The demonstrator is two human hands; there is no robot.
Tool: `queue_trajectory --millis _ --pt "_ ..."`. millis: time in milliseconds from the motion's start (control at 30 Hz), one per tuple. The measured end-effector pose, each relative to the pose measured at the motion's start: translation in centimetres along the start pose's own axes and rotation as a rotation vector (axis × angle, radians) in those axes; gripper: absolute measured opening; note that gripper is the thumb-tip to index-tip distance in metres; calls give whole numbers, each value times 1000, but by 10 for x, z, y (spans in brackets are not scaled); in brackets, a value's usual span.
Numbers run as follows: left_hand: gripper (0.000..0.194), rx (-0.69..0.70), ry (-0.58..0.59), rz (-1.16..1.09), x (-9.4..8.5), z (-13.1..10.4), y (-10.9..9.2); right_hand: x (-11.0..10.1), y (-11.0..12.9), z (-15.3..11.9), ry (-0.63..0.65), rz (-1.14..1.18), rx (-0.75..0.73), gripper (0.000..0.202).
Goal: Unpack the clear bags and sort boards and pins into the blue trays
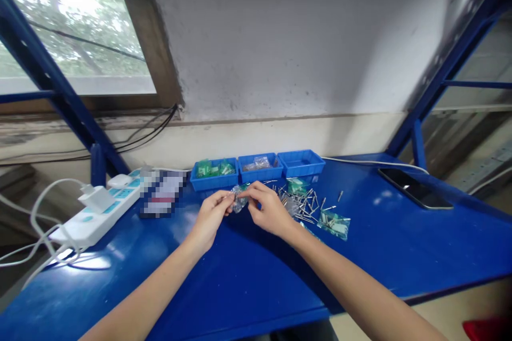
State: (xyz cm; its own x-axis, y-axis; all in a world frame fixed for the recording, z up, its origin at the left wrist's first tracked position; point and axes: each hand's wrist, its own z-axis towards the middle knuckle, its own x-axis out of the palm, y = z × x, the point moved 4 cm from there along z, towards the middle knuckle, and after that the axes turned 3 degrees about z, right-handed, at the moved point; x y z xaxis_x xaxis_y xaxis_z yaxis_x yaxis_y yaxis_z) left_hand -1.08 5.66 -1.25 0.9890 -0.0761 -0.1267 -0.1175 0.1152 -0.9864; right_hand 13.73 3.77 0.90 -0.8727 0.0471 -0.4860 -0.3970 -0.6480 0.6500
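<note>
My left hand (214,214) pinches a small clear plastic bag (239,204) between thumb and fingers, above the blue table. From the other side my right hand (267,208) meets the bag, its thumb and index finger closed at the edge; whatever is inside is too small to make out. Just beyond my right hand lies a loose pile of thin metal pins (307,205). Small green bags, one with metal pieces in it (335,224) and another behind the pile (296,186), lie around it.
Three blue bins line the wall: the left bin (215,185) has green bags, the middle bin (261,175) clear bags, and the right bin (302,171) shows bare. A white power strip (100,218) with cables lies left, a black phone (416,188) right. Blue frame posts (452,64) rise at both sides.
</note>
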Motion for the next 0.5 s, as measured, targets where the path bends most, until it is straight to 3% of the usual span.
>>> queue_trajectory --millis 133,267,367,500 --pt "9 378 -97 351 -1 -7 -16 -2 -5 4 -7 112 212 16" --pt "17 688 -86 608 6 -19 -26 4 -16 5 49 339 436 36" --pt "16 699 -32 686 12 -19 -20 -3 -27 7 -112 370 498 28" --pt "30 579 82 828 19 -9 -1 -45 -29 16 -460 344 440 25"
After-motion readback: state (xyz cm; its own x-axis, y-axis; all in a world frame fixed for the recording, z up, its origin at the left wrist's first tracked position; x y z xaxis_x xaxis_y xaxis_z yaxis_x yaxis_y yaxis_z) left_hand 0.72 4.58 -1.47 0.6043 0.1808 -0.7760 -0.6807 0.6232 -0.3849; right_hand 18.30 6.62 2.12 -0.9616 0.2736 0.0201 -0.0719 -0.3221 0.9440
